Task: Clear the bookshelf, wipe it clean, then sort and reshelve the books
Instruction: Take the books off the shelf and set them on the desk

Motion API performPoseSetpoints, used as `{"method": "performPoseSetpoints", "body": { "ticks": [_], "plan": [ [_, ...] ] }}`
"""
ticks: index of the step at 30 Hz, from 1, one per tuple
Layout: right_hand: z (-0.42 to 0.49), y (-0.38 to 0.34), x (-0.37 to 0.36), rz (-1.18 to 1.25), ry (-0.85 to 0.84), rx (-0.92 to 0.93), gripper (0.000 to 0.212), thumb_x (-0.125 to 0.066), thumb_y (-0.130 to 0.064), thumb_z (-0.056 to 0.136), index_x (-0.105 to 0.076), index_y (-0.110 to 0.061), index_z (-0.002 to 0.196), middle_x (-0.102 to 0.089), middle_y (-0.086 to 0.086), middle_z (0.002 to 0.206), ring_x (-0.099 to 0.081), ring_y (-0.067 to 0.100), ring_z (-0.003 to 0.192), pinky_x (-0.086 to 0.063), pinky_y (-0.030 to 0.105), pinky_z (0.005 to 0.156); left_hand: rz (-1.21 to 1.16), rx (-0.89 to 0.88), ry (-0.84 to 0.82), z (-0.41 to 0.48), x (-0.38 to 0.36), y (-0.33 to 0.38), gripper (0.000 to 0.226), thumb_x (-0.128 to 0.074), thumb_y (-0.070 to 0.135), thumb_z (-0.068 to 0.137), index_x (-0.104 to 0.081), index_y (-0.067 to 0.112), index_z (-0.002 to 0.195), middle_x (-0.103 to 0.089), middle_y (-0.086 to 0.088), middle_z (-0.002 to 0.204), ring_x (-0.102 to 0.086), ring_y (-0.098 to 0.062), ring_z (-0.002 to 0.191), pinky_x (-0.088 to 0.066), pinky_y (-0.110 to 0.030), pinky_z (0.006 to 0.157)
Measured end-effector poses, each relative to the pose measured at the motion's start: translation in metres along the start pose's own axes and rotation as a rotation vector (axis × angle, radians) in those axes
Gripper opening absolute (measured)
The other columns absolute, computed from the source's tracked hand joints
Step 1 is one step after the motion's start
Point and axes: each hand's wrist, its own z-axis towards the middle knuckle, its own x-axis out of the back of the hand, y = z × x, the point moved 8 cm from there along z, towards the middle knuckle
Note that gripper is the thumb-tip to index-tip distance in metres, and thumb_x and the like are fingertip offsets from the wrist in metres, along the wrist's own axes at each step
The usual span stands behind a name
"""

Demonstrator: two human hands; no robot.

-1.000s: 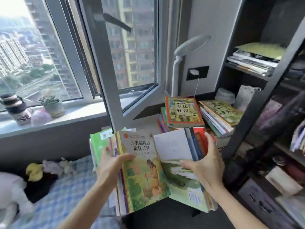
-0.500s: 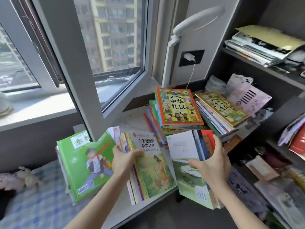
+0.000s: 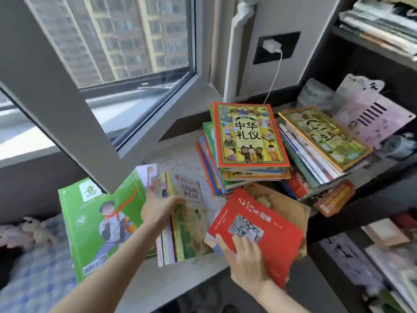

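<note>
Several thin books (image 3: 191, 224) lean in a row on the pale desk (image 3: 180, 161). My left hand (image 3: 159, 210) grips their top edges, fingers curled over them. A green book (image 3: 101, 222) with a drawn child on the cover leans at the row's left end. My right hand (image 3: 244, 256) holds a small bundle topped by a red book (image 3: 266, 224), fingers spread on its cover, tilted over the desk's front edge. Behind lie two flat stacks: one (image 3: 248, 136) topped by a red-bordered yellow book, the other (image 3: 325, 136) beside the dark bookshelf (image 3: 361, 199).
An open window sash (image 3: 56, 86) juts over the desk's left part. At the back stand a white lamp post (image 3: 234, 53) and a plugged-in charger (image 3: 272, 46). A pink slotted board (image 3: 372, 118) leans in the shelf. A checked bed (image 3: 33, 274) with soft toys lies lower left.
My right hand has turned its bundle flat, so the red cover now faces up, and drawn it away from the leaning row. My left hand still holds the leaning books.
</note>
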Motion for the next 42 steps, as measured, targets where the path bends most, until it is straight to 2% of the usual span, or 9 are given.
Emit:
{"method": "performPoseSetpoints", "body": {
  "ticks": [7, 9, 14, 19, 22, 27, 30, 36, 42],
  "plan": [
    [0.014, -0.006, -0.018, 0.048, -0.199, -0.044, 0.102, -0.083, -0.031, 0.035, -0.043, -0.016, 0.128, -0.05, 0.016, 0.092, -0.042, 0.03, 0.08, -0.033, 0.041, 0.072, -0.044, 0.014, -0.192, 0.039, -0.026, 0.023, 0.09, -0.088, 0.022, 0.047, -0.04, 0.011, 0.122, -0.062, -0.011, 0.103, -0.065, -0.027, 0.082, -0.059, -0.038, 0.069],
    [0.019, -0.003, -0.015, 0.083, -0.219, -0.039, 0.097, -0.083, -0.043, 0.041, -0.048, -0.017, 0.127, -0.053, 0.014, 0.091, -0.045, 0.029, 0.078, -0.038, 0.041, 0.067, -0.115, 0.033, -0.277, 0.045, -0.038, 0.03, 0.072, -0.084, 0.002, 0.058, -0.04, 0.008, 0.115, -0.061, -0.016, 0.097, -0.068, -0.032, 0.076, -0.06, -0.042, 0.061],
    [0.035, 0.024, 0.011, 0.285, -0.136, -0.075, 0.061, -0.052, -0.067, 0.076, -0.064, -0.023, 0.116, -0.057, -0.001, 0.091, -0.056, 0.021, 0.079, -0.046, 0.034, 0.062, -0.164, 0.062, -0.385, 0.061, -0.049, 0.033, 0.092, -0.085, 0.001, 0.045, -0.035, 0.013, 0.121, -0.059, -0.024, 0.107, -0.069, -0.042, 0.08, -0.058, -0.056, 0.063],
    [0.03, 0.085, -0.004, 0.2, -0.444, -0.455, 0.083, -0.055, -0.068, 0.08, -0.031, -0.029, 0.148, -0.034, 0.011, 0.15, -0.034, 0.031, 0.136, -0.031, 0.046, 0.109, -0.233, 0.129, -0.621, 0.059, -0.049, 0.024, 0.093, -0.08, -0.002, 0.053, -0.033, -0.011, 0.132, -0.063, -0.033, 0.105, -0.07, -0.04, 0.074, -0.057, -0.039, 0.054],
    [0.015, 0.12, -0.016, 0.29, -0.612, -0.658, 0.105, -0.049, -0.085, 0.068, -0.013, -0.033, 0.152, -0.025, 0.009, 0.155, -0.028, 0.031, 0.139, -0.027, 0.045, 0.111, -0.248, 0.169, -0.623, 0.064, -0.049, 0.012, 0.081, -0.08, 0.002, 0.054, -0.043, -0.012, 0.125, -0.067, -0.027, 0.096, -0.07, -0.037, 0.072, -0.057, -0.037, 0.056],
    [-0.006, 0.131, -0.008, 0.19, -0.6, -0.811, 0.103, -0.047, -0.087, 0.066, -0.024, -0.029, 0.147, -0.046, 0.009, 0.132, -0.047, 0.03, 0.12, -0.041, 0.037, 0.094, -0.226, 0.226, -0.637, 0.063, -0.044, -0.002, 0.039, -0.072, 0.01, 0.06, -0.061, -0.004, 0.096, -0.067, -0.014, 0.088, -0.064, -0.027, 0.073, -0.051, -0.035, 0.077],
    [-0.011, 0.129, -0.008, 0.201, -0.589, -0.885, 0.103, -0.048, -0.086, 0.067, -0.024, -0.025, 0.146, -0.046, 0.011, 0.132, -0.048, 0.033, 0.12, -0.044, 0.039, 0.092, -0.262, 0.196, -0.563, 0.068, -0.044, 0.001, 0.067, -0.079, 0.01, 0.052, -0.054, -0.004, 0.112, -0.065, -0.017, 0.101, -0.069, -0.028, 0.075, -0.057, -0.036, 0.065],
    [-0.008, 0.127, -0.009, 0.2, -0.603, -0.902, 0.1, -0.051, -0.083, 0.069, -0.025, -0.021, 0.144, -0.045, 0.012, 0.133, -0.046, 0.033, 0.122, -0.045, 0.042, 0.091, -0.217, -0.067, -0.082, 0.073, 0.0, 0.033, 0.108, -0.086, 0.03, 0.03, -0.037, 0.014, 0.125, -0.058, -0.009, 0.111, -0.063, -0.032, 0.095, -0.056, -0.05, 0.079],
    [-0.01, 0.132, -0.001, 0.235, -0.573, -0.964, 0.099, -0.046, -0.08, 0.076, -0.027, -0.012, 0.145, -0.047, 0.014, 0.133, -0.05, 0.034, 0.12, -0.045, 0.039, 0.088, -0.616, 0.162, -0.363, 0.065, -0.029, 0.026, 0.057, -0.079, 0.009, 0.061, -0.055, 0.004, 0.113, -0.069, -0.013, 0.106, -0.072, -0.026, 0.081, -0.06, -0.039, 0.066]
  ]
}}
